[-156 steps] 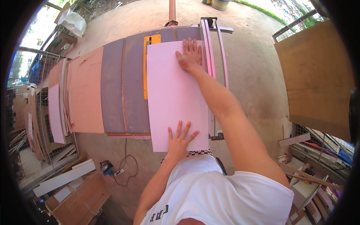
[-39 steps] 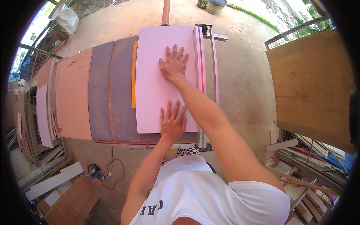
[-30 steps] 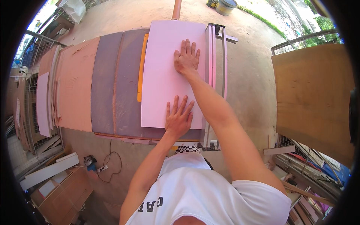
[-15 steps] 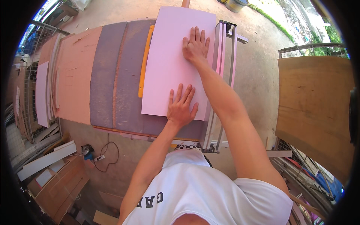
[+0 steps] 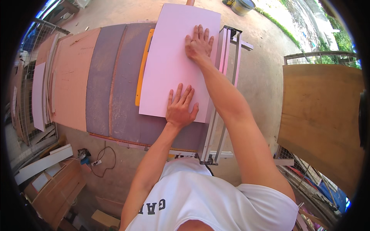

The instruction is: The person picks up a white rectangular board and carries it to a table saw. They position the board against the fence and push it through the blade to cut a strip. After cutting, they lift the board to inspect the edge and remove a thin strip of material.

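Surrounding floor (image 5: 260, 73): bare concrete, showing on every side of the work.
Table (image 5: 127, 88): grey, with a brown seam running from its near edge to its far edge.
Brown sheet (image 5: 320, 111): a large wooden panel well off to the right, with wire mesh behind its far edge.
Peach sheet (image 5: 73, 77): lying level with the table along its left side, thin scratches across it.
Pale pink board (image 5: 169, 57): flat on the right part of the table, its far end reaching past the table's far edge and its near end short of the near edge.
Rail (image 5: 211, 131): a long straight metal bar just beside the board's right edge; whether the two touch, I cannot tell.
White shirt (image 5: 204, 192): worn by the person at the near side of the table, dark lettering on the chest.
Bucket (image 5: 243, 5): dark, on the ground beyond the table, cut off by the upper rim of the view.
Yellow strip (image 5: 143, 69): set in the table along the board's left edge, partly covered by it.
Power tool (image 5: 83, 157): blue and dark, on the floor at lower left, a cord looped beside it.
Right hand (image 5: 199, 48): palm down on the board's far half, near its right edge, fingers spread.
Left hand (image 5: 180, 109): palm down by the near end, fingers spread, thumb apart.
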`<act>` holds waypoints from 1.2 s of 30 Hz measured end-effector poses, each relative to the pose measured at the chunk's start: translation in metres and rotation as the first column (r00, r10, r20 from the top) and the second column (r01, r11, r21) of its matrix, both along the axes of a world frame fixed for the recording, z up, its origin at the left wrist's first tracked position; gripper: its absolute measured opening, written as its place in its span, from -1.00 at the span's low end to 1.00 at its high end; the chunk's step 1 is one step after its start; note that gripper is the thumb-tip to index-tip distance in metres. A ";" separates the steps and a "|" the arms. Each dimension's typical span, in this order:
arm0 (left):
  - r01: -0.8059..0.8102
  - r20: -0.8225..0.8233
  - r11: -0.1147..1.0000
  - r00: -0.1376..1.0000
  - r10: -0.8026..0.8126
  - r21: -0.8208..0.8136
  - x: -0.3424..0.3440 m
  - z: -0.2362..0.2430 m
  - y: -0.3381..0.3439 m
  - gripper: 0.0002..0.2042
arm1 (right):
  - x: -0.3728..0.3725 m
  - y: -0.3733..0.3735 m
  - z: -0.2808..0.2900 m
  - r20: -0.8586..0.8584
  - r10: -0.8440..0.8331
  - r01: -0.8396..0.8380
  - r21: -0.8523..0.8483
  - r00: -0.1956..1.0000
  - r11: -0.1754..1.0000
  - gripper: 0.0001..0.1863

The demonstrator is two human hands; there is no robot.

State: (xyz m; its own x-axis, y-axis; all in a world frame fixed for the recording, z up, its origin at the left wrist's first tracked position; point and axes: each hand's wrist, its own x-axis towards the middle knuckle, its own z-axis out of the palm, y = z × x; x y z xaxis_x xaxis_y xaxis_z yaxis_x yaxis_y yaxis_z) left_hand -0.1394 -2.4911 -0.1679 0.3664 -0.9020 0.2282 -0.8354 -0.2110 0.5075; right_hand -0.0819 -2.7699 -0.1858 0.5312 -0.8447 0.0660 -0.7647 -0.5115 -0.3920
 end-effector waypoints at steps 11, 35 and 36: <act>-0.014 0.009 0.999 1.000 0.014 -0.037 0.009 -0.002 -0.022 -0.44 | 0.010 -0.027 -0.007 -0.006 0.008 -0.008 -0.028 1.000 1.000 -0.19; -0.032 0.020 0.996 0.999 0.034 -0.079 0.032 -0.006 -0.072 -0.40 | 0.036 -0.083 -0.014 -0.015 0.015 -0.016 -0.071 1.000 0.997 -0.17; -0.033 0.022 0.997 0.999 0.035 -0.075 0.033 -0.006 -0.074 -0.39 | 0.037 -0.084 -0.015 -0.012 0.020 -0.021 -0.078 1.000 0.997 -0.18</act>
State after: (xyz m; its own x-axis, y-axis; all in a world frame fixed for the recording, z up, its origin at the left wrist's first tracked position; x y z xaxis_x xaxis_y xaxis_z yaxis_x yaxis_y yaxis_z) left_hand -0.1067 -2.5651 -0.1741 0.3906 -0.8692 0.3031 -0.8403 -0.2022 0.5029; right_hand -0.0451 -2.8544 -0.2009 0.5493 -0.8261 0.1254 -0.7579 -0.5558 -0.3415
